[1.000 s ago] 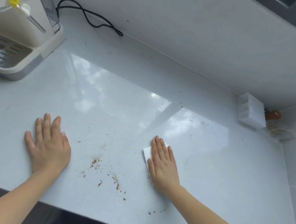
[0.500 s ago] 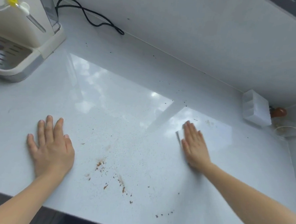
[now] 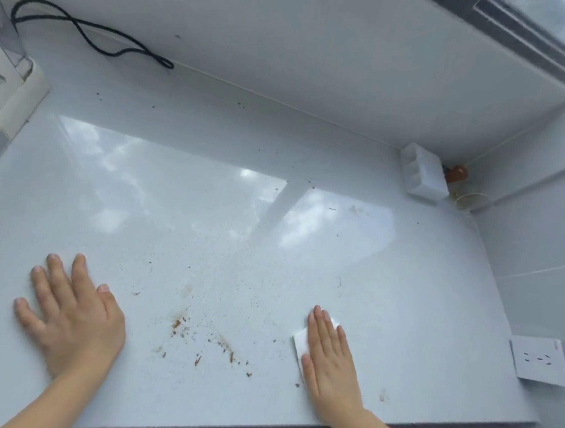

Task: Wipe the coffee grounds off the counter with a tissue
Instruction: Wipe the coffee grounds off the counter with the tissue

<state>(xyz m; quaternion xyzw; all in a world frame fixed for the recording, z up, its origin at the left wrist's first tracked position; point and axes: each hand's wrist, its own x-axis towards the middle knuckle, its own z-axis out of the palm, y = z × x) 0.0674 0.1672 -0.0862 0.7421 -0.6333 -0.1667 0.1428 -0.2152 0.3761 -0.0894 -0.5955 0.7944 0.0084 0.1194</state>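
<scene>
Brown coffee grounds (image 3: pixel 200 341) lie scattered on the glossy white counter (image 3: pixel 208 209), thickest near the front edge between my hands, with finer specks further back. My right hand (image 3: pixel 331 365) presses flat on a folded white tissue (image 3: pixel 300 344) near the front edge, to the right of the grounds; most of the tissue is hidden under the palm. My left hand (image 3: pixel 73 313) rests flat on the counter, fingers spread, to the left of the grounds, holding nothing.
A white machine (image 3: pixel 4 91) stands at the far left with a black cord (image 3: pixel 96 43) along the back wall. A small white box (image 3: pixel 422 172) and an orange object (image 3: pixel 457 173) sit in the back right corner. A wall socket (image 3: pixel 540 362) is on the right wall.
My right hand first slid away from me to the back of the counter, then drew back with the tissue to the front edge. My left hand stayed put.
</scene>
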